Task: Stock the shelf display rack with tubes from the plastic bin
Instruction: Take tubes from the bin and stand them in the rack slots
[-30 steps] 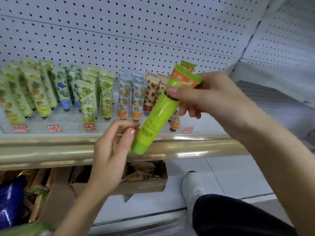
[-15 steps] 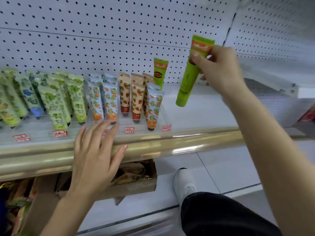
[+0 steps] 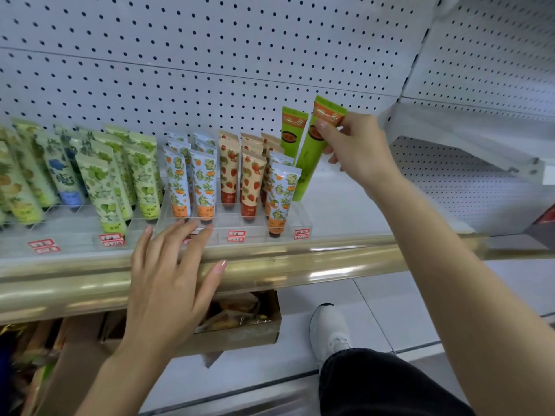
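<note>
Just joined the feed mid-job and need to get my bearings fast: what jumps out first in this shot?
The right hand pinches a bright green tube by its orange top, lowering it at the right end of the clear display rack, beside a matching green tube already standing there. The left hand is spread open, fingertips at the rack's front edge. Rows of patterned tubes fill the shelf to the left.
</note>
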`<state>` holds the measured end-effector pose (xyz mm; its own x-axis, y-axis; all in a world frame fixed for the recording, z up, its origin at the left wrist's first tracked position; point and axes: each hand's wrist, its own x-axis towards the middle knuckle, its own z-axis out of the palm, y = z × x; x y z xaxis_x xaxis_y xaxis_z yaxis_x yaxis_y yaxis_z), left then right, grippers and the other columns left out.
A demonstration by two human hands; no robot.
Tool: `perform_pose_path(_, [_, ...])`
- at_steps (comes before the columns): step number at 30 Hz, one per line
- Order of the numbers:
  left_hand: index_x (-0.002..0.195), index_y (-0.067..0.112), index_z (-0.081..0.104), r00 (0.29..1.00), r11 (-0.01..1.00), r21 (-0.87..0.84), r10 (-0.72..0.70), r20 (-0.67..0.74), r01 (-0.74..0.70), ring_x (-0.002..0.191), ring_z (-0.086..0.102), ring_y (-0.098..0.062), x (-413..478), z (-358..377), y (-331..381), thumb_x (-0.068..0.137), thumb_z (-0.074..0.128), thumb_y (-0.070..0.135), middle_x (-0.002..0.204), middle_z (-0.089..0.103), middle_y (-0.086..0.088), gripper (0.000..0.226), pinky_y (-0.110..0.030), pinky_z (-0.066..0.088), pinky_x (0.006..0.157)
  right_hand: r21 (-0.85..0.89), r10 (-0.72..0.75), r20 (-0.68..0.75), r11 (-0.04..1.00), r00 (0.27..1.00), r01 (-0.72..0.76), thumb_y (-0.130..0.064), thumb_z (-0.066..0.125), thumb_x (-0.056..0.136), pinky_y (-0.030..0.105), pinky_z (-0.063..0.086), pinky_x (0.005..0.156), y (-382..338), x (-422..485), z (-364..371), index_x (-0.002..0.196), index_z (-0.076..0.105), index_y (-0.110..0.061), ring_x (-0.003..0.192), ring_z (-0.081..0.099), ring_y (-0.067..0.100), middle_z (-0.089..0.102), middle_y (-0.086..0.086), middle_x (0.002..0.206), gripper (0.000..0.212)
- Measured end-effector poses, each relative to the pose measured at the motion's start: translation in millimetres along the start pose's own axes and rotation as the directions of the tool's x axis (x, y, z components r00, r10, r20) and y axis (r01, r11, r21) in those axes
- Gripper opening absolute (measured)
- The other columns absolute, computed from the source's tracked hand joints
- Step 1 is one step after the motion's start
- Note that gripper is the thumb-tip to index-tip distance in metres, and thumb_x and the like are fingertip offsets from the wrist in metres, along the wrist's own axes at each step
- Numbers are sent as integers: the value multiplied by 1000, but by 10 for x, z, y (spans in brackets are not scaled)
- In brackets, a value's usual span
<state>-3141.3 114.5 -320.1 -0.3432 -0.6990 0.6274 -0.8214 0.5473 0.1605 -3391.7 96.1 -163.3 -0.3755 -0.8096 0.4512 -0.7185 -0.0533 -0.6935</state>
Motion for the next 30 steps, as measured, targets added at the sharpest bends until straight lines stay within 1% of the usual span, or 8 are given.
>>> perform_pose_path(5, [125, 6, 59, 1000, 1000, -6, 4, 1, -4, 122, 50, -32, 2, 0, -8, 98, 24, 50, 128, 58, -14, 62, -50, 20, 114, -9, -2, 17, 1000, 1000, 2, -34, 52, 95, 27, 43, 60, 13, -3, 78, 93, 62, -16, 56, 54, 11, 59, -1, 72, 20])
perform_pose_path(11, [126, 7, 58, 1000, 1000, -4, 13, 16, -13, 122, 49, -31, -4, -11, -25, 99, 24, 49, 128, 58, -14, 60, -49, 19, 114, -26, 9, 50, 1000, 999, -8, -32, 47, 98, 26, 39, 54, 10, 16, 144, 97, 57, -15, 53, 53, 12, 55, -5, 72, 20])
perform_pose_path(15, [127, 8, 58, 1000, 1000, -8, 11, 25, -11, 122, 49, -30, 1, -14, -25, 99, 23, 50, 129, 57, -13, 62, -49, 20, 114, -26, 20, 73, 999, 997, -18, -33, 43, 99, 25, 38, 51, -8, 41, 171, 104, 58, -11, 54, 53, 14, 54, -6, 75, 27])
perform_pose_path(18, [127, 8, 58, 1000, 1000, -15, 8, 24, -8, 122, 50, -30, 5, -10, -27, 99, 24, 50, 129, 58, -12, 61, -50, 20, 114, -28, 9, 77, 1000, 997, -7, -33, 43, 99, 26, 39, 54, -8, 49, 188, 107, 60, -12, 54, 53, 14, 54, -6, 73, 29])
perform_pose_path(22, [127, 9, 58, 1000, 999, -33, 8, 20, -7, 122, 48, -29, 1, -15, -28, 99, 24, 49, 128, 57, -11, 59, -48, 19, 115, -29, 8, 88, 1000, 996, -6, -35, 43, 98, 29, 41, 63, -14, 69, 205, 102, 59, -13, 56, 53, 15, 54, -7, 72, 28])
perform_pose_path(25, [128, 9, 58, 1000, 999, -41, 8, 24, -7, 123, 48, -28, 1, -23, -30, 99, 24, 49, 129, 57, -10, 60, -47, 18, 115, -34, 5, 90, 999, 996, -2, -35, 43, 98, 30, 41, 64, -16, 87, 214, 96, 56, -15, 56, 53, 15, 54, -7, 71, 24])
perform_pose_path(30, [127, 9, 58, 1000, 999, -51, 5, 26, -4, 123, 47, -27, -2, -19, -31, 100, 22, 49, 129, 57, -11, 60, -46, 17, 115, -36, 2, 82, 999, 997, 1, -36, 43, 98, 33, 42, 67, 8, 91, 218, 100, 58, -14, 56, 53, 16, 54, -7, 71, 27])
